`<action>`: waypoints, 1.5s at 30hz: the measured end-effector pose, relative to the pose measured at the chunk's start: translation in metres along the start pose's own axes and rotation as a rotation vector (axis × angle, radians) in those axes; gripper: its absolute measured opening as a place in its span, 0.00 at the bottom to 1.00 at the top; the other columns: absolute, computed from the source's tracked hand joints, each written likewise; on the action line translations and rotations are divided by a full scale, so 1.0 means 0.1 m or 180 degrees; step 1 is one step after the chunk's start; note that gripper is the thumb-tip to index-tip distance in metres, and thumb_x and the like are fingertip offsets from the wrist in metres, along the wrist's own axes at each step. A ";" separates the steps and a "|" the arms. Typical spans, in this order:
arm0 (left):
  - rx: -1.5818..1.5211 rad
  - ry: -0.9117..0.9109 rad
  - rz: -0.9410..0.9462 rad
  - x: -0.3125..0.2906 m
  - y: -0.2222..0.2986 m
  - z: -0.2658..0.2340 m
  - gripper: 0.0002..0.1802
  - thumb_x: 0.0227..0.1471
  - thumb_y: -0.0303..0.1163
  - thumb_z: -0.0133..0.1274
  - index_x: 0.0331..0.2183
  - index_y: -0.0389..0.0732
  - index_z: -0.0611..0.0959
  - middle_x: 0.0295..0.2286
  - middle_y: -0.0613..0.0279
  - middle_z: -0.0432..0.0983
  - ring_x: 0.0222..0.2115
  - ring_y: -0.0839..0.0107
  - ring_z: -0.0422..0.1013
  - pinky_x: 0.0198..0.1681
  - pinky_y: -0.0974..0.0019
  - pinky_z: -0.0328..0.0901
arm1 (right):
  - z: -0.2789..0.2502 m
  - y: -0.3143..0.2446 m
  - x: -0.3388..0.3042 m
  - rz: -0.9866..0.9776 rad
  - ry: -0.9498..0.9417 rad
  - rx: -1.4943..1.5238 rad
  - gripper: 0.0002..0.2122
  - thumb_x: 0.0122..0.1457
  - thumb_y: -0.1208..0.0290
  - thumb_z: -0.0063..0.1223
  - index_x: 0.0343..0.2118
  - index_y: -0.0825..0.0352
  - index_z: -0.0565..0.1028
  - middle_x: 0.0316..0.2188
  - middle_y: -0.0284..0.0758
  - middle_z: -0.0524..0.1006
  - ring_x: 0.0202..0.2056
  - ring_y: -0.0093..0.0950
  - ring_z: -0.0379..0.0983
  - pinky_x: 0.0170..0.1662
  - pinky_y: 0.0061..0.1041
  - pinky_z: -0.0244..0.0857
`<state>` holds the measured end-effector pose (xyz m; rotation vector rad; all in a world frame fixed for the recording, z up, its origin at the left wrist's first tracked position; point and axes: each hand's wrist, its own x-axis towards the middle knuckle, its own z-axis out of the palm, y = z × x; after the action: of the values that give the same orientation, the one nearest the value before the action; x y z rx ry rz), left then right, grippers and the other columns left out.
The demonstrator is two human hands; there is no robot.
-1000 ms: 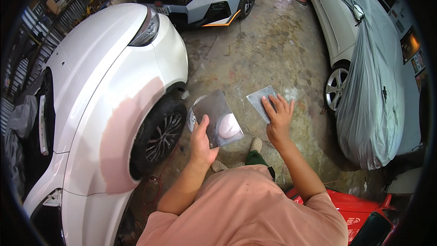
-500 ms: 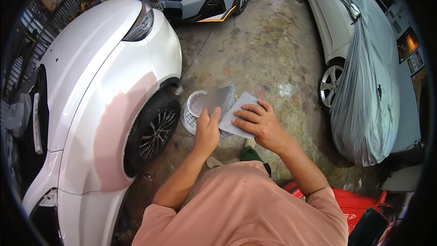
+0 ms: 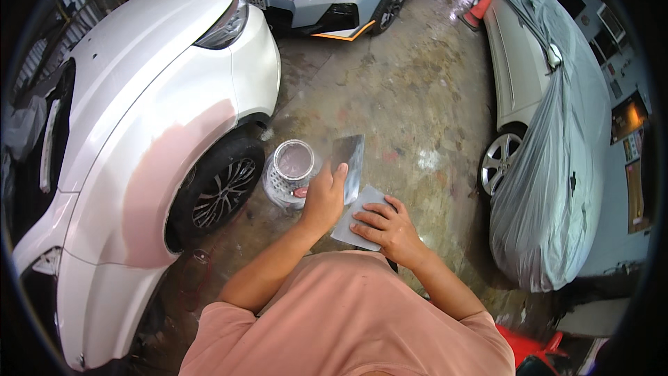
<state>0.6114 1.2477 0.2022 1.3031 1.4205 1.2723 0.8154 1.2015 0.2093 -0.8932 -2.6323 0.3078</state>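
My left hand (image 3: 325, 198) is closed round the lower end of a thin, dark grey rectangular blade or sheet (image 3: 347, 155), held tilted with its thumb pointing up. Close by on the right, my right hand (image 3: 392, 226) grips a light grey flat sheet (image 3: 356, 224), fingers spread over its face and thumb out of sight beneath. The exact kind of either flat piece does not show. Beyond my left hand stands a white-rimmed tub (image 3: 294, 160) holding something pinkish, on or in a pale perforated container (image 3: 280, 188). A small red item (image 3: 300, 193) shows beside my left wrist.
A white car (image 3: 149, 76) with a pink patch (image 3: 163, 181) round its wheel arch stands at my left. Ahead is a blue-grey car (image 3: 306, 0). A partly covered car (image 3: 515, 76) and an orange cone (image 3: 476, 12) are at right. Stained concrete floor (image 3: 410, 90) lies between.
Both hands have drawn nearer my body and the two flat pieces have moved apart a little. The dark piece now stands more upright and no longer overlaps the tub. The view has shifted.
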 end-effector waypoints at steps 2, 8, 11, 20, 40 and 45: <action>-0.0050 0.0171 0.0090 0.08 -0.01 0.12 0.21 0.67 0.39 0.45 0.47 0.27 0.74 0.30 0.38 0.77 0.34 0.45 0.73 0.40 0.53 0.65 | -0.09 0.15 -0.11 0.0133 -0.0004 0.0205 0.22 0.50 0.79 0.59 0.49 0.54 0.80 0.53 0.29 0.77 0.56 0.33 0.70 0.63 0.51 0.55; -0.2056 0.0477 -0.0823 0.15 -0.10 0.64 0.20 0.65 0.35 0.49 0.55 0.35 0.71 0.47 0.58 0.75 0.46 0.66 0.72 0.52 0.61 0.67 | -0.52 0.51 -0.27 0.0049 0.1113 0.1128 0.31 0.45 0.89 0.61 0.54 0.56 0.76 0.58 0.41 0.71 0.59 0.45 0.67 0.60 0.48 0.62; -0.3059 0.0690 -0.1311 0.00 0.12 1.04 0.21 0.64 0.34 0.50 0.56 0.39 0.70 0.49 0.60 0.73 0.49 0.66 0.71 0.53 0.55 0.68 | -0.58 0.67 -0.35 -0.0117 0.1260 0.1478 0.35 0.42 0.92 0.61 0.56 0.56 0.75 0.58 0.43 0.69 0.59 0.49 0.67 0.59 0.45 0.65; -0.3342 0.1334 -0.1577 -0.37 0.17 1.73 0.18 0.64 0.33 0.51 0.54 0.41 0.73 0.48 0.61 0.74 0.49 0.65 0.72 0.53 0.54 0.69 | -0.30 1.91 -1.06 0.0391 -0.0223 0.0952 0.39 0.43 0.97 0.49 0.58 0.51 0.74 0.58 0.43 0.68 0.59 0.45 0.66 0.60 0.36 0.64; -0.2524 0.1656 -0.1210 -0.27 0.20 1.91 0.27 0.61 0.38 0.54 0.57 0.35 0.70 0.49 0.54 0.74 0.49 0.63 0.73 0.52 0.55 0.71 | -0.85 2.30 -1.23 0.1314 0.1302 0.4743 0.25 0.59 0.85 0.47 0.61 0.70 0.64 0.59 0.44 0.69 0.60 0.37 0.66 0.63 0.38 0.58; -0.2516 0.1659 -0.1002 -0.24 0.25 2.34 0.27 0.64 0.36 0.51 0.60 0.35 0.67 0.52 0.57 0.72 0.52 0.65 0.68 0.57 0.59 0.63 | -0.91 1.92 -1.12 0.0023 0.1178 0.2754 0.31 0.58 0.90 0.46 0.65 0.62 0.61 0.61 0.50 0.65 0.62 0.46 0.63 0.63 0.42 0.58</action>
<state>0.8473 1.2580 0.1868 0.2171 1.1728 1.7611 1.0382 1.2900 0.2055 -0.5727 -1.8544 1.0579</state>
